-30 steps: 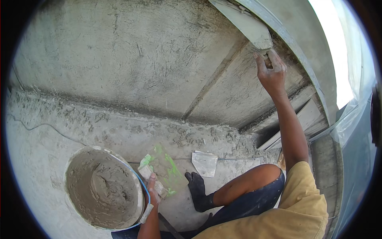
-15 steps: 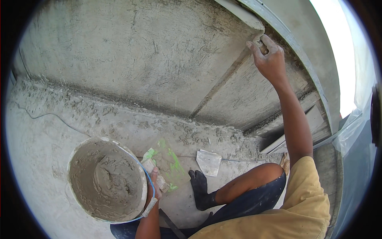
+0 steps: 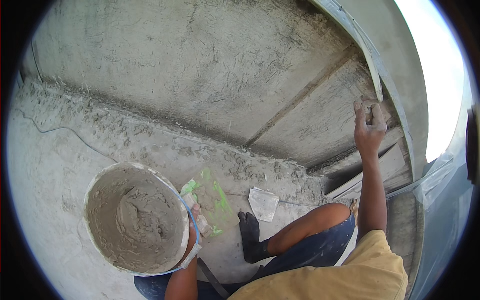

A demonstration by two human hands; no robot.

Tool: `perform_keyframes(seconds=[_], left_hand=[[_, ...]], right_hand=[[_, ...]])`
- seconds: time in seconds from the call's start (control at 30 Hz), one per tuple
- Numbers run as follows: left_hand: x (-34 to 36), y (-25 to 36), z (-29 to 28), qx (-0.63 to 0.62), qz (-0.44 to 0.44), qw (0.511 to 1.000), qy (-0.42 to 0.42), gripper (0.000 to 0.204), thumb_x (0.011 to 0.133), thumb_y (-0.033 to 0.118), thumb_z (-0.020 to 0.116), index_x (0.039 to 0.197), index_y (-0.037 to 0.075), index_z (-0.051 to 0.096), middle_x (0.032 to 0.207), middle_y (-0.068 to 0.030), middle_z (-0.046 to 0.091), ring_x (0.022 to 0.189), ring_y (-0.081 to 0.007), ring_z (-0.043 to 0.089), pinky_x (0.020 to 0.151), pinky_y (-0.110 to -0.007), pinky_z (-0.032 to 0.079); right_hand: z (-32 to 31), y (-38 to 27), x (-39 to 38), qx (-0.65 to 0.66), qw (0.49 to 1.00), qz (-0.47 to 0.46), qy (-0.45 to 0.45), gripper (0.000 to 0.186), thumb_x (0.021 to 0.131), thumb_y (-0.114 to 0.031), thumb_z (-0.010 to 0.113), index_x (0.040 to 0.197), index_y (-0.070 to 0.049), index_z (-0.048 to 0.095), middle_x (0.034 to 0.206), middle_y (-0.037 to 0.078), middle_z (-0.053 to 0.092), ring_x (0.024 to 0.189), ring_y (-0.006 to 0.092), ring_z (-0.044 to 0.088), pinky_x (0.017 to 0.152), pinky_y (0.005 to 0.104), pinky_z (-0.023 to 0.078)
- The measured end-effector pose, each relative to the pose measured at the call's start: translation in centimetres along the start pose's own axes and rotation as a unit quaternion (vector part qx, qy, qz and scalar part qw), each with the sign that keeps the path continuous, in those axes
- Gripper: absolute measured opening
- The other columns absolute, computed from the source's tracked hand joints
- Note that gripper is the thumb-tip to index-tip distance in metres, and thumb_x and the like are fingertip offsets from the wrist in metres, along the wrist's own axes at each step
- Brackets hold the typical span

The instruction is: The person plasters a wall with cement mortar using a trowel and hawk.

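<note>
At the right end of the stained wall [image 3: 190,65], my raised right hand [image 3: 372,117] is closed around what looks like a plastering trowel [image 3: 371,65]. Its long pale blade is seen nearly edge-on, running up along the curved edge. Beyond the bucket's right rim, my left hand [image 3: 194,220] is partly hidden, its thumb over the pale edge of a flat, green-streaked board [image 3: 214,195] smeared with mortar. The white bucket [image 3: 91,235] contains wet grey mortar [image 3: 145,215]. A blue wire handle [image 3: 194,222] hangs down over its right side, across my left forearm.
A pale, angular scrap [image 3: 263,204] lies on the floor beside my dark-socked foot [image 3: 251,237]. Mortar crumbs [image 3: 240,167] line the wall's base, and a thin cable [image 3: 75,141] crosses the floor. Flat panels [image 3: 380,170] lean below my right forearm; clear plastic sheeting [image 3: 440,175] hangs at right.
My right hand has moved right and down along the wall with the trowel, whose blade has turned from broadside to nearly edge-on. My left hand and the board have shifted slightly upward in view.
</note>
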State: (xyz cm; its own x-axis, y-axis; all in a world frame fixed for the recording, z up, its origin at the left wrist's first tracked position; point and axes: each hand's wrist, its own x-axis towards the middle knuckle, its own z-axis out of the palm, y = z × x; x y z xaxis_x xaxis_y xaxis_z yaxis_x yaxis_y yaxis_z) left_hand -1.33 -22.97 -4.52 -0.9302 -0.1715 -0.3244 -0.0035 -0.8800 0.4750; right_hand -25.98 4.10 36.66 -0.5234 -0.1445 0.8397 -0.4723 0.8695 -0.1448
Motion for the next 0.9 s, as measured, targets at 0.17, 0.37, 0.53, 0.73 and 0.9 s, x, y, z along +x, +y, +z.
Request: perform_keyframes(seconds=[0.17, 0.37, 0.53, 0.73, 0.9], left_hand=[[1.7, -0.1, 3.1, -0.011, -0.004, 0.999, -0.037, 0.054, 0.091, 0.023, 0.064, 0.137, 0.005, 0.042, 0.129, -0.0097, 0.05, 0.122, -0.025, 0.048, 0.106, -0.043, 0.038], [1.9, -0.3, 3.2, -0.039, 0.006, 0.997, -0.062, 0.054, 0.091, 0.023, 0.064, 0.138, 0.006, 0.042, 0.13, -0.0097, 0.05, 0.123, -0.025, 0.048, 0.106, -0.043, 0.037], [1.5, 0.1, 1.8, -0.074, 0.027, 0.994, -0.079, 0.054, 0.091, 0.022, 0.064, 0.138, 0.006, 0.042, 0.131, -0.0097, 0.05, 0.123, -0.0251, 0.047, 0.107, -0.043, 0.037], [0.7, -0.5, 1.8, -0.089, 0.033, 0.988, -0.118, 0.055, 0.091, 0.022, 0.064, 0.138, 0.006, 0.041, 0.131, -0.0097, 0.049, 0.124, -0.0251, 0.047, 0.108, -0.043, 0.036], [1.1, -0.7, 3.2, -0.101, 0.032, 0.987, -0.123, 0.055, 0.091, 0.021, 0.064, 0.138, 0.006, 0.041, 0.132, -0.0097, 0.049, 0.125, -0.0252, 0.046, 0.108, -0.044, 0.035]], right_hand=[[4.0, -1.6, 3.0, -0.049, 0.99, -0.058, -0.119, 0.023, 0.085, -0.019, 0.071, 0.092, 0.001, 0.062, 0.061, 0.012, 0.05, 0.051, 0.0231, 0.042, 0.053, 0.0332, 0.04], [4.5, -3.1, 6.1, -0.014, 0.99, -0.115, -0.075, 0.027, 0.085, -0.021, 0.072, 0.087, 0.003, 0.06, 0.06, 0.01, 0.046, 0.054, 0.0157, 0.041, 0.053, 0.0313, 0.038], [1.0, -2.6, 0.7, -0.016, 0.996, -0.025, -0.085, 0.024, 0.086, -0.018, 0.071, 0.097, 0.002, 0.063, 0.058, 0.006, 0.04, 0.053, 0.0108, 0.037, 0.05, 0.0287, 0.033], [3.6, -6.0, 3.3, -0.028, 0.984, -0.094, -0.148, 0.028, 0.087, -0.021, 0.07, 0.1, 0.002, 0.064, 0.057, 0.009, 0.047, 0.052, 0.013, 0.04, 0.052, 0.0331, 0.039], [6.2, -7.4, 7.5, 0.021, 0.989, -0.063, -0.135, 0.028, 0.09, -0.023, 0.068, 0.087, 0.004, 0.063, 0.064, 0.007, 0.056, 0.053, 0.0135, 0.048, 0.053, 0.0318, 0.041]])
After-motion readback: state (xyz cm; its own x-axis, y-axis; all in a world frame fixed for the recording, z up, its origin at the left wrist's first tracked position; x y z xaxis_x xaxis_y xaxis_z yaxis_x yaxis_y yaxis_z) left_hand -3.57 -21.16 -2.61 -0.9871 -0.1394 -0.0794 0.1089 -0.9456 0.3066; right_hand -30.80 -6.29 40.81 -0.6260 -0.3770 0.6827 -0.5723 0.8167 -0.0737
